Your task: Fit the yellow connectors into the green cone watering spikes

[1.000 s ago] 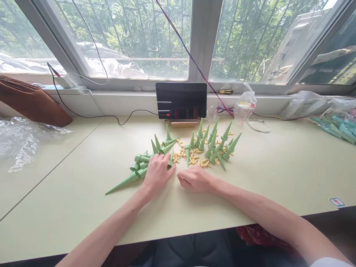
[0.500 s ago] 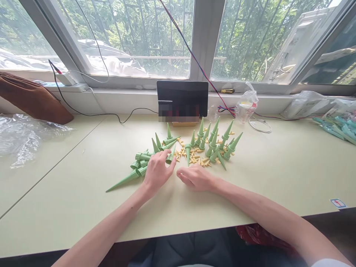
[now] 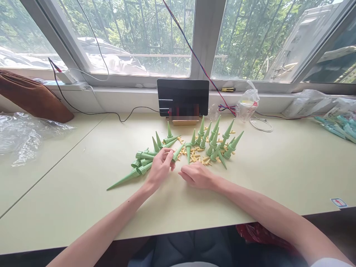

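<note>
My left hand is closed on a green plastic spike, a hollow cone with a ribbed collar, its tip pointing up and to the right. Beside it, my right hand rests low over the table with its fingers curled in; what they hold, if anything, is hidden. Left of my left hand lies a pile of similar green spikes, several on their sides. Small yellow plastic fittings are scattered just beyond my right hand. Farther right, several green spikes stand point up, some with yellow fittings at their collars.
A dark tablet leans on a cardboard stand at the back. Clear plastic wrap and a brown bag lie left. A bagged cup, a white cable and teal pieces are at the right.
My left hand has closed on a green spike and tilted its tip to the right. My right hand has stayed nearly in place, fingers still curled.
</note>
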The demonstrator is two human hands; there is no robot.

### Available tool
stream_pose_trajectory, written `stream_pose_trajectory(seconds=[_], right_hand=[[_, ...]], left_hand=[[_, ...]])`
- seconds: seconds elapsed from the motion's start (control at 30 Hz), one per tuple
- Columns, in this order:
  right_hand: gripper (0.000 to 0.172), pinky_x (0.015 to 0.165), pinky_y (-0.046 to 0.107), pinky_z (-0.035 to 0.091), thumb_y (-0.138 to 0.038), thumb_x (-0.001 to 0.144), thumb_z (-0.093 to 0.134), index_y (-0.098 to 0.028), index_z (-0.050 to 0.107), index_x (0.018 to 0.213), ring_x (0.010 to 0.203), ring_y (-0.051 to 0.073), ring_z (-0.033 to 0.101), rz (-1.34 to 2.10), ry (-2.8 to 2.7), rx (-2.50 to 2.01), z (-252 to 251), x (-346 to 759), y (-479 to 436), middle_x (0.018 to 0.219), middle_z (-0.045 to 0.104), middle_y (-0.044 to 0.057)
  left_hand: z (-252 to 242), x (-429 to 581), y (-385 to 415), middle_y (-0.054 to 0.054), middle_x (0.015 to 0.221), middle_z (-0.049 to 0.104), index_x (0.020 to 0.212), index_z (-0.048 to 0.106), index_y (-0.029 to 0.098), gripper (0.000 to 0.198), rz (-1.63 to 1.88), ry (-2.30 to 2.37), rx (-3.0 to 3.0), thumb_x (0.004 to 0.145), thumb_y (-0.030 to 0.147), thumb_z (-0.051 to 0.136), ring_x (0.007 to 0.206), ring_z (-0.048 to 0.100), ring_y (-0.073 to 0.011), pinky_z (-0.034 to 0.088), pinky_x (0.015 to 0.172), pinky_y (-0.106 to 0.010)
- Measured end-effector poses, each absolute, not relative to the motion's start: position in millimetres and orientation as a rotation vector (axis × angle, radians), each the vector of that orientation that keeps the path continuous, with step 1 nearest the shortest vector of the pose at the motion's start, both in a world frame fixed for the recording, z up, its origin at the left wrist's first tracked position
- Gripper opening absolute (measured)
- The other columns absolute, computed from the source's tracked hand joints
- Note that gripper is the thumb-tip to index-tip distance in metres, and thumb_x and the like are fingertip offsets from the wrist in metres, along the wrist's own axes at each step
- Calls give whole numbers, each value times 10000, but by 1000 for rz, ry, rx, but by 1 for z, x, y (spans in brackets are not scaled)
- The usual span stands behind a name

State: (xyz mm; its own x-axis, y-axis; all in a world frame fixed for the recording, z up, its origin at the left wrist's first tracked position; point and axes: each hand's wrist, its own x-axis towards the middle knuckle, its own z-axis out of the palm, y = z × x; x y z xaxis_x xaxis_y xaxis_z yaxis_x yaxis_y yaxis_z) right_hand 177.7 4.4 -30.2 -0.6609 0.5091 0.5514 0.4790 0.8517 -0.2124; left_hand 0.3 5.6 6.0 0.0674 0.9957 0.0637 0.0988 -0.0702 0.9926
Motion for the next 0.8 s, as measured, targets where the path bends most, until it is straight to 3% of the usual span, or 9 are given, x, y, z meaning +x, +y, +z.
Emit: stream_pose_trajectory(seconds=[0.3,0.47,0.8], right_hand=[[254,503,230,219,-221,1015,336,-192,456,793,488,96,333,112,-2355,-738,-31,178,4,598,473,-36],[156,516,206,276,-106,964,340,-188,462,912,520,94,402,175,-2338,-728,-33,181,6,729,568,-7],[299,544,199,316,36,824,331,-193,456,969,557,100,442,170,-2347,-688,-40,184,11,801,587,-2]], left_hand=[[4,1,7,21,691,572,968,534,205,200,1260,1188,1276,934,400,509,530,550,-123,496,562,-284],[4,0,9,16,710,572,993,527,194,195,1333,1219,1247,930,378,510,540,579,-133,517,576,-306],[0,-1,11,5,743,579,1001,535,190,208,1352,1216,1219,934,386,509,579,605,-142,533,592,-317]])
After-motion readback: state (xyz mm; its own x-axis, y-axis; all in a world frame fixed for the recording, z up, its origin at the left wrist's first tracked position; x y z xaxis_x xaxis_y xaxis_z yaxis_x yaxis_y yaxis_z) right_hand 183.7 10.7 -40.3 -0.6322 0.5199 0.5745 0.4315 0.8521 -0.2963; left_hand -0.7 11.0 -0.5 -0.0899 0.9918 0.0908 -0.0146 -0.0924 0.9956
